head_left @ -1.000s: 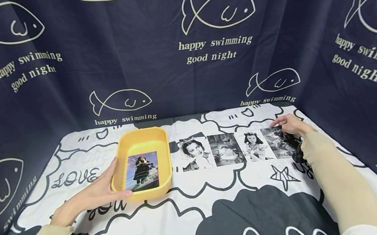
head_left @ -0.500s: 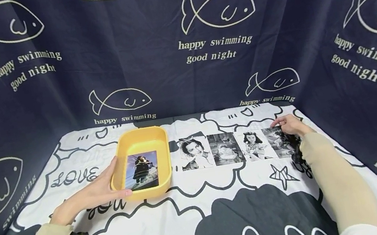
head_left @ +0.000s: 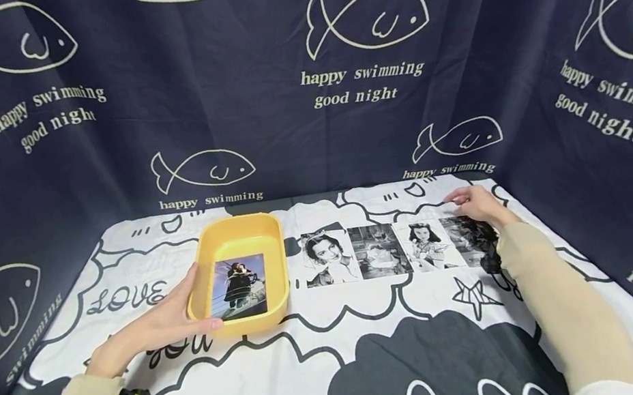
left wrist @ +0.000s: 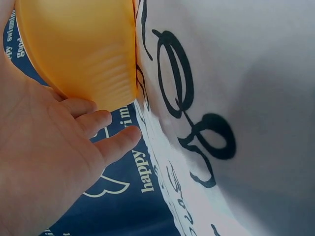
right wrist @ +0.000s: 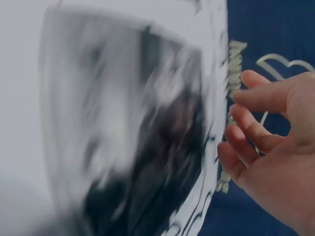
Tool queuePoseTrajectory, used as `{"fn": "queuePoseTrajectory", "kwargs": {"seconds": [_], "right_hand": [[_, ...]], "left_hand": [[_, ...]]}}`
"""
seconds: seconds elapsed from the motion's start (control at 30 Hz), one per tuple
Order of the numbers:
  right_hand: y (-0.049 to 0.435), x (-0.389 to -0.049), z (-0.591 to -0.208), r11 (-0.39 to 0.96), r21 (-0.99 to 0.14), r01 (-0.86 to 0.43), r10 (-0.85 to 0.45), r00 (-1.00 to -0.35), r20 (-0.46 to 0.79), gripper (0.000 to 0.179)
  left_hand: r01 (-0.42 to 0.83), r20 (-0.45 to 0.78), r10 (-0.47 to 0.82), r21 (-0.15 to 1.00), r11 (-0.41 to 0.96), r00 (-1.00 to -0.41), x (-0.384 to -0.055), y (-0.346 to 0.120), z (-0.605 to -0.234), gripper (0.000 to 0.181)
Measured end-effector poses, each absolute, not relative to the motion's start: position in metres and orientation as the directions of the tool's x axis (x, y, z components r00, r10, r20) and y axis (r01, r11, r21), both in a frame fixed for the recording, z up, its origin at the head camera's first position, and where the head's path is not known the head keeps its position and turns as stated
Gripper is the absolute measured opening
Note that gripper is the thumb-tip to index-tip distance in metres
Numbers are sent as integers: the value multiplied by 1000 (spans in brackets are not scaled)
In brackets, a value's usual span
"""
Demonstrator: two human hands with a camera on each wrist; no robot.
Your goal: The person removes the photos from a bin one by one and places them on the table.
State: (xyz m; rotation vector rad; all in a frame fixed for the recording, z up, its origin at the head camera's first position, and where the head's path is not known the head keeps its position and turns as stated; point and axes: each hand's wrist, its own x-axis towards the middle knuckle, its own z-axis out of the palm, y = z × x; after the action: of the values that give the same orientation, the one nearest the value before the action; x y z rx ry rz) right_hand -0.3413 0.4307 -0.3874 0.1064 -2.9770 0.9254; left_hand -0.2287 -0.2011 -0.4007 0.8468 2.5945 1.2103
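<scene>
A yellow plastic box (head_left: 240, 227) stands on the table, with a colour photo (head_left: 237, 288) of a figure in dark clothes inside it. My left hand (head_left: 170, 317) holds the box's near left corner, thumb at the near rim and fingers along the left wall; in the left wrist view several fingertips show beside the yellow wall (left wrist: 83, 44). To the right, several black-and-white photos lie in a row: a portrait (head_left: 329, 259), a lighter scene (head_left: 379, 251), a half-length figure (head_left: 430, 245) and a darker picture (head_left: 465, 239). My right hand (head_left: 479, 205) hovers loosely by the darker picture's top edge, holding nothing.
A black-and-white patterned cloth (head_left: 235, 390) covers the table. Dark blue curtains (head_left: 261, 82) with fish drawings rise at the back and sides. A dark edge (head_left: 332, 227) shows behind the portrait. Each wrist wears a black strap.
My right hand has lifted off the darker photo's top edge and shifted slightly left and away. The left hand, the box and the row of photos stay put.
</scene>
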Motion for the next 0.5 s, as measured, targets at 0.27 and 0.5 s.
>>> {"fn": "queuePoseTrajectory", "kwargs": {"seconds": [0.27, 0.5], "right_hand": [[398, -352, -374, 570, -817, -87, -97, -995, 38, 42], [358, -362, -368, 409, -902, -141, -176, -982, 74, 44]], "left_hand": [[424, 91, 545, 738, 526, -834, -228, -200, -403, 117], [431, 103, 547, 741, 515, -831, -229, -202, -403, 116]]}}
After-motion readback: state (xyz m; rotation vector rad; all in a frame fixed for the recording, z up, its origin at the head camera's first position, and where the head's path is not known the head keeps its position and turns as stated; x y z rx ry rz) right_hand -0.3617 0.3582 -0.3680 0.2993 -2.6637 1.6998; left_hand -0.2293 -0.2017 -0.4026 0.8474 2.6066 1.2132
